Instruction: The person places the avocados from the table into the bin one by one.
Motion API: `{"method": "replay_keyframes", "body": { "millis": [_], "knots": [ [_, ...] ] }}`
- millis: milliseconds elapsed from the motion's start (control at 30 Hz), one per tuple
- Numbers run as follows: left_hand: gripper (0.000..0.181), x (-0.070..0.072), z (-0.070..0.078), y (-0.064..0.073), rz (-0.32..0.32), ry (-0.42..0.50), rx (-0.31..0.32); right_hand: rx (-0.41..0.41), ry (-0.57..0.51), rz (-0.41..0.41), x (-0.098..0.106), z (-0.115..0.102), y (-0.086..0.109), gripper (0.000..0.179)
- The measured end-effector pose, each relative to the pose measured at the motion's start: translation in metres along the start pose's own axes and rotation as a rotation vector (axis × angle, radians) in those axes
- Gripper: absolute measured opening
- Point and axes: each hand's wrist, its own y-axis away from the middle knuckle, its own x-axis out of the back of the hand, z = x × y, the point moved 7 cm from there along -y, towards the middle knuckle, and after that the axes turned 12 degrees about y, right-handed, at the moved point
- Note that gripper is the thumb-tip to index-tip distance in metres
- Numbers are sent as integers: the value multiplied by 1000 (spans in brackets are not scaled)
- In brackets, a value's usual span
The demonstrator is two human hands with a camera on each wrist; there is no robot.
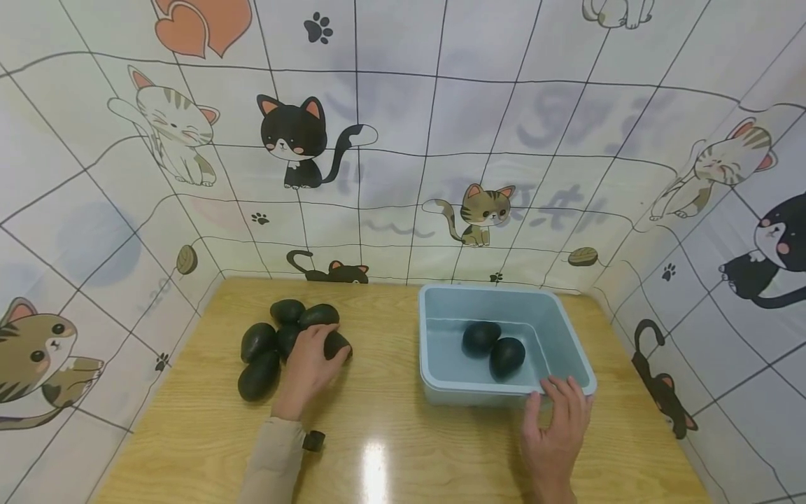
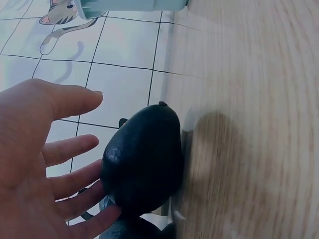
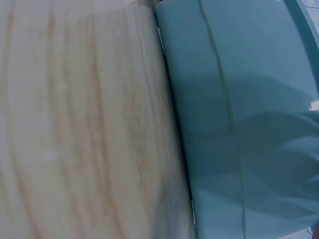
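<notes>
My left hand [image 1: 311,364] reaches over the near right side of a group of dark green avocados. In the left wrist view an avocado [image 2: 144,159] with a small stem nub lies close in front of the spread fingers [image 2: 75,181]. The lower fingers are at its side, while the thumb stands apart from it. My right hand [image 1: 557,430] is at the near right corner of a light blue plastic bin [image 1: 504,388], fingertips at its rim. Inside the bin lie two avocados, one [image 1: 481,339] behind the other [image 1: 506,358].
Several more avocados [image 1: 259,376] sit close together at the left of the wooden table [image 1: 390,420]. A cloth printed with cats and grid lines [image 1: 403,175] surrounds the back and sides. A small black block [image 1: 313,440] shows beside the left sleeve [image 1: 273,458].
</notes>
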Motion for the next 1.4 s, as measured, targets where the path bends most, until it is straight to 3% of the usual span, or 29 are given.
{"method": "replay_keyframes", "body": {
  "millis": [433, 667, 767, 1400],
  "knots": [
    [59, -1, -14, 0, -20, -35, 37, -19, 6, -12, -3, 2, 2, 27],
    [70, -13, -24, 3, -152, -54, 130, -50, 19, -43, -2, 2, 3, 26],
    [73, -15, -24, 4, -175, -53, 138, -61, 29, -57, -2, 3, 3, 27],
    [72, -20, -22, 2, -159, -18, 122, -27, -2, -9, -1, 1, 2, 26]
  ]
}}
